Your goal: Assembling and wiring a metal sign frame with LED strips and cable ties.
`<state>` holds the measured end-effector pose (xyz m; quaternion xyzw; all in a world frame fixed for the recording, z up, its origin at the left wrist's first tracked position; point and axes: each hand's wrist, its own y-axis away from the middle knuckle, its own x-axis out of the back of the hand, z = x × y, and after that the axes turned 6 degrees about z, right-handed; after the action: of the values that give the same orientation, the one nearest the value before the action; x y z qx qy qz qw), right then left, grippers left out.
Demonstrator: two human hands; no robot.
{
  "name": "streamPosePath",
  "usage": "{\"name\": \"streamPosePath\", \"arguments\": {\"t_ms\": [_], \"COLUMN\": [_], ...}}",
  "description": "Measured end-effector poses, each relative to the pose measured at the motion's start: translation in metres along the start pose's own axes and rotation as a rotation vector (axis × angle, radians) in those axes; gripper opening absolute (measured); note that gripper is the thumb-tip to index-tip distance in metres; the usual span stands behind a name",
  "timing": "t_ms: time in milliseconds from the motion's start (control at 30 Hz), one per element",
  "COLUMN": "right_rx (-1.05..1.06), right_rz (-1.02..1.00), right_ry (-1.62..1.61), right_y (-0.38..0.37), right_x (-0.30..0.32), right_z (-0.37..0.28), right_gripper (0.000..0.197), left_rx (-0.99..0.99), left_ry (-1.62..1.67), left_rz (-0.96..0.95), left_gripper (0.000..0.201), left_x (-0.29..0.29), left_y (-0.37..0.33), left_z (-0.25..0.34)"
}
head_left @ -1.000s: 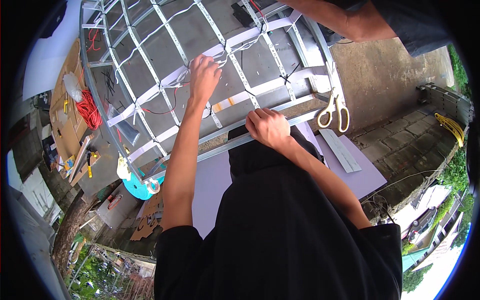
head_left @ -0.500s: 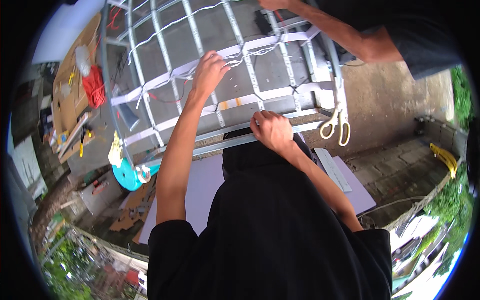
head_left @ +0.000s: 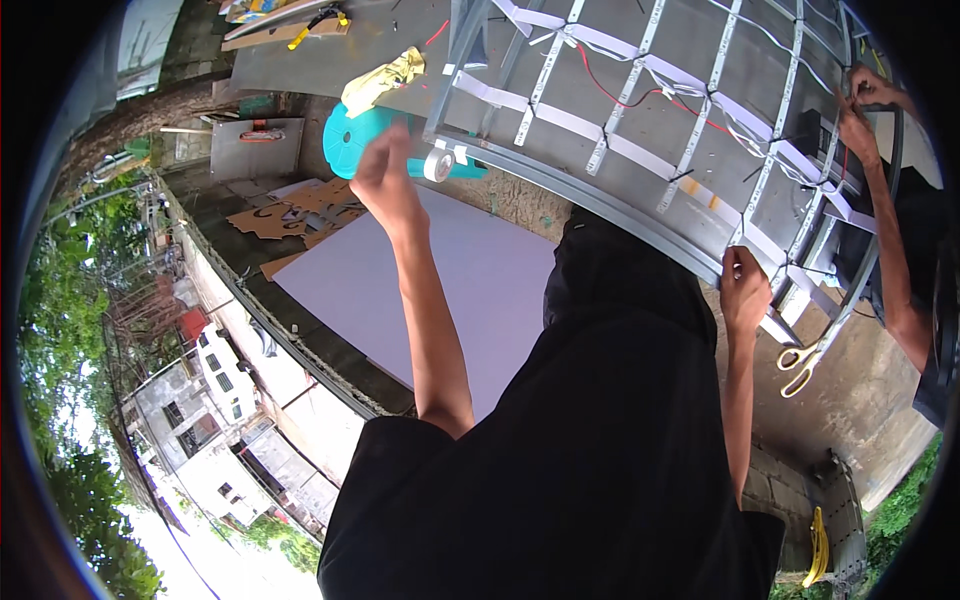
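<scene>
A metal frame (head_left: 600,190) spans the upper right, crossed by white strips with small marks, white bands and red and white wires. My right hand (head_left: 746,285) is at its near rail, fingers curled over the edge by the end of one strip. My left hand (head_left: 390,185) is off the frame, raised in front of a turquoise plastic stool (head_left: 345,140). Motion smears its fingers, and whether they hold anything does not show. A roll of white tape (head_left: 438,165) is just right of this hand, at the frame's corner. Cream-handled scissors (head_left: 797,372) hang at the frame's near right corner.
A crumpled yellow cloth (head_left: 385,82) lies on the stool. Below the frame is a large pale sheet (head_left: 470,270), beside cut cardboard (head_left: 290,215). A co-worker's hands (head_left: 862,110) are on wires at the frame's right side. A low wall (head_left: 270,335) borders the left.
My left hand has left the wires in the middle of the frame and moved left to the stool. My view has turned left. My right hand stays at the near rail.
</scene>
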<state>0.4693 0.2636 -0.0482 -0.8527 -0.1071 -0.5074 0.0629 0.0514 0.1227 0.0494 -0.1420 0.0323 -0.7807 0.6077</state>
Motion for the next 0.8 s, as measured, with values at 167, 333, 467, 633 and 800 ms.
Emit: {"name": "streamPosePath", "arguments": {"t_ms": [167,333,467,633,800], "right_rx": [-0.144,-0.267,-0.301,-0.357,-0.376], "right_rz": [-0.07,-0.079,-0.078,-0.065,-0.044], "right_ry": [0.116,0.214,0.174,0.185,0.186], "right_y": [-0.001,-0.01,-0.009,-0.011,-0.008], "right_x": [0.001,-0.006,-0.008,-0.009,-0.003], "right_z": [-0.006,0.01,0.016,0.023,0.02], "right_gripper": [0.024,0.028,0.028,0.028,0.027], "left_rx": [0.931,1.129,1.022,1.038,1.03], "left_ry": [0.414,0.754,0.878,0.884,0.765], "left_rz": [-0.143,0.073,0.123,0.162,0.209], "left_gripper": [0.018,0.032,0.02,0.007,0.006], "left_x": [0.03,-0.002,-0.016,-0.012,-0.008], "left_y": [0.063,0.066,0.059,0.06,0.056], "left_z": [-0.075,-0.129,-0.138,-0.126,-0.108]}}
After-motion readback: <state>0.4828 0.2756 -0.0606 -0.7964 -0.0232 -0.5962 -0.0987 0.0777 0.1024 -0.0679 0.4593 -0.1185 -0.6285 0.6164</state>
